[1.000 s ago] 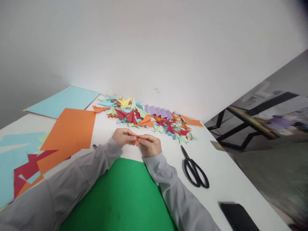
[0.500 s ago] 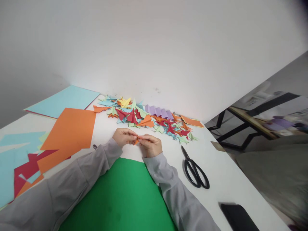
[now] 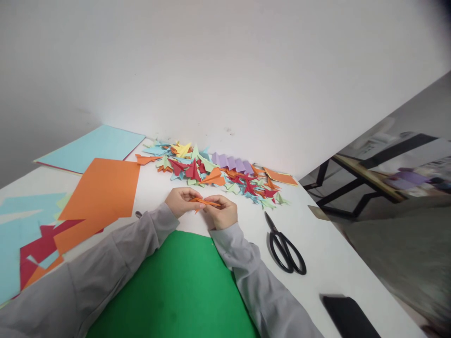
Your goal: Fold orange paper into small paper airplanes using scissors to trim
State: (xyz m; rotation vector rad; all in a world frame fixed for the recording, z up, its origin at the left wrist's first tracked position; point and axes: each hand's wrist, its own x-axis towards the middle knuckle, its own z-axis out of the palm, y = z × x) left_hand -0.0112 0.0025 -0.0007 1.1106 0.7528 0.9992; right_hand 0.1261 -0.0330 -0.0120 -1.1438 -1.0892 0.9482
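Observation:
Both of my hands meet at the middle of the white table [image 3: 327,249], just beyond a green sheet [image 3: 179,291]. My left hand [image 3: 180,202] and my right hand [image 3: 220,213] are closed in a pinch on a small folded orange paper piece [image 3: 204,202], which now lies spread out flat and thin between the fingers. Grey sleeves cover both forearms. A heap of small folded paper shapes [image 3: 214,176] in red, orange, blue, green and yellow lies just beyond the hands, against the wall.
Black scissors [image 3: 285,246] lie shut to the right of my right hand. A large orange sheet [image 3: 102,192], a light blue sheet [image 3: 95,148] and cut red and blue scraps [image 3: 31,244] lie at the left. A pleated purple paper [image 3: 232,163] sits by the wall. A black object [image 3: 347,317] lies near the front right edge.
The orange piece has been opened out from a small pinched wad into a longer flat strip between my fingers. Both hands stayed in place.

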